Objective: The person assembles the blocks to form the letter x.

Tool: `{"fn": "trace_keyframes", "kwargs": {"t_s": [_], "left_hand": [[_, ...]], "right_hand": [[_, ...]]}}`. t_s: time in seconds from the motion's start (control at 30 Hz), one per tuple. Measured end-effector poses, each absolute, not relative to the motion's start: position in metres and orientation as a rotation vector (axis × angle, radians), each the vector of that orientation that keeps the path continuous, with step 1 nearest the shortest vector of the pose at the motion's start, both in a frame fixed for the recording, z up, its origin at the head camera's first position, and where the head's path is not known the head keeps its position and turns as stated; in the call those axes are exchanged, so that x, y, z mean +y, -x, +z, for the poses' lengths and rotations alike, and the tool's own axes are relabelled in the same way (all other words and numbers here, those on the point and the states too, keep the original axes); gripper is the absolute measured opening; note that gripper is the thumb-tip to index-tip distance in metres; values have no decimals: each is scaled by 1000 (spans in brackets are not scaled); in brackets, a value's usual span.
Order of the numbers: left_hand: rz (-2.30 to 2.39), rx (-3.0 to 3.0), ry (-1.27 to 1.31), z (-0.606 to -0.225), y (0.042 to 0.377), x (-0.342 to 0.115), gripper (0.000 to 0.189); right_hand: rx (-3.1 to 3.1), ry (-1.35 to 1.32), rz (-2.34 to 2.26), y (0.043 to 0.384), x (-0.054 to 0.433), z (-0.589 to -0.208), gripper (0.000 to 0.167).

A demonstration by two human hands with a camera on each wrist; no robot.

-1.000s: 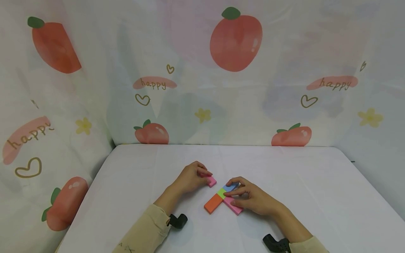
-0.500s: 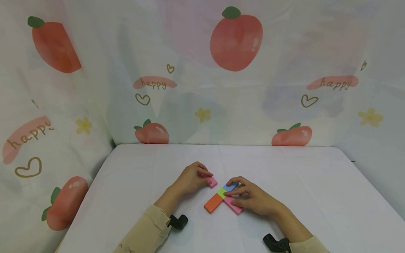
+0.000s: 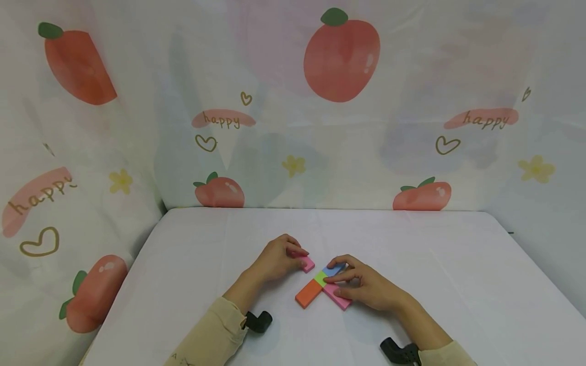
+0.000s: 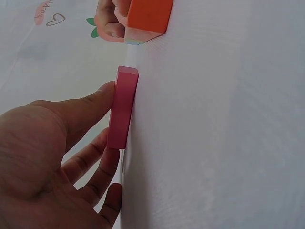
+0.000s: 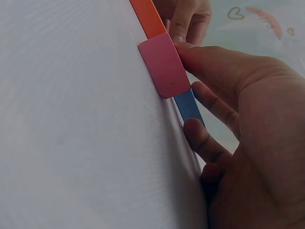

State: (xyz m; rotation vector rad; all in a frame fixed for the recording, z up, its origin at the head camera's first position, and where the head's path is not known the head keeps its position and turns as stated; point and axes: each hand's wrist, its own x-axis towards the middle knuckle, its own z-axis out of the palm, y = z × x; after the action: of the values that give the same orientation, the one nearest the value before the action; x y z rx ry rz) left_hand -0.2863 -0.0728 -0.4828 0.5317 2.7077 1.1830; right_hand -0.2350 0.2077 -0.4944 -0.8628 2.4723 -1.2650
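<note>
My left hand [image 3: 277, 258] holds a small pink block [image 3: 309, 263] between thumb and fingers, low over the white table. In the left wrist view the thumb lies on one face of that block and fingertips sit at its far end. To the right, flat blocks lie joined: an orange one [image 3: 308, 294], a small green one [image 3: 320, 278], a blue one [image 3: 333, 270] in a diagonal row, and a second pink block [image 3: 338, 297] branching off. Extended fingers of my right hand [image 3: 366, 287] rest on the green and blue blocks, its thumb on the second pink block.
A white cloth covers the table [image 3: 206, 234]. Behind it stands a fruit-print curtain [image 3: 274, 152], which continues along the left and right sides. Black wrist cameras [image 3: 258, 322] sit on both forearms, just above the tabletop.
</note>
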Motion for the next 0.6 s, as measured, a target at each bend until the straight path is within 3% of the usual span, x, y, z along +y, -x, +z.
{"fn": "trace_keyframes", "kwargs": {"t_s": [0.6], "left_hand": [[1185, 2686, -506, -482, 284, -71, 23]], "right_hand": [[2473, 854, -1268, 235, 207, -494, 29]]}}
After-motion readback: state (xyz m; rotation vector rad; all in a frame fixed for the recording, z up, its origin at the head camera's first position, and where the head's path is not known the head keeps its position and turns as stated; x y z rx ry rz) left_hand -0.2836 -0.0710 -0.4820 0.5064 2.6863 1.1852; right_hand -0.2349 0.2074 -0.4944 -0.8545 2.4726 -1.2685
